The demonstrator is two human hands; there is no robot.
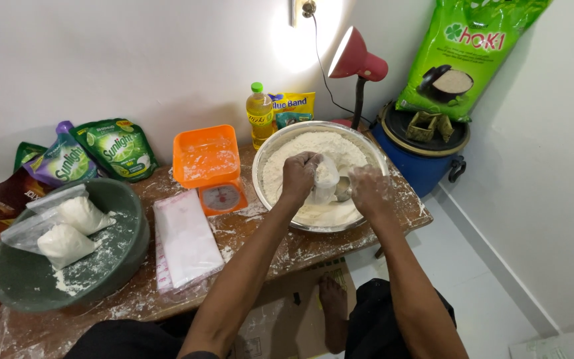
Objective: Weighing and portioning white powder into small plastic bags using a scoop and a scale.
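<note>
We pinch a small clear bag [325, 181] open in our left hand [299, 174] right over the metal flour basin [268, 156], so spills fall back in; our right hand [369, 190] closes its grip on a spoon [343, 189] beside the bag's mouth.

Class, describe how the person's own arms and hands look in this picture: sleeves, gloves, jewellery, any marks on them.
Both forearms are bare, with no sleeves in view. The left hand and right hand wear no gloves, and no rings or watch show. White flour dusts both hands, more thickly on the right one.
</note>
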